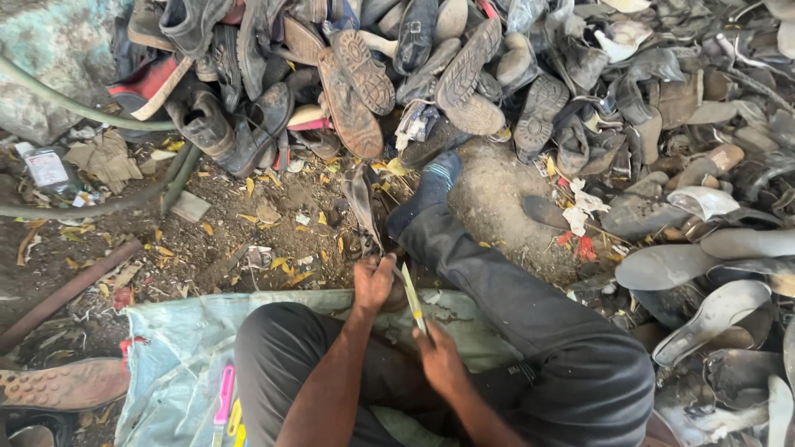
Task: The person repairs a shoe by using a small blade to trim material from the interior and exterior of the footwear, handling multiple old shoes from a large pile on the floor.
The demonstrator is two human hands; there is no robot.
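gripping a shoe piece (362,203), left hand (373,283); blade (412,296) beside it

Flat white-labelled packet (45,168) on the ground, far left

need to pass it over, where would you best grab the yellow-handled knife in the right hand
Probably by the bare upper blade of the knife, pinched flat from its right side: the right hand covers the handle, and the left hand with the shoe piece crowds the left.
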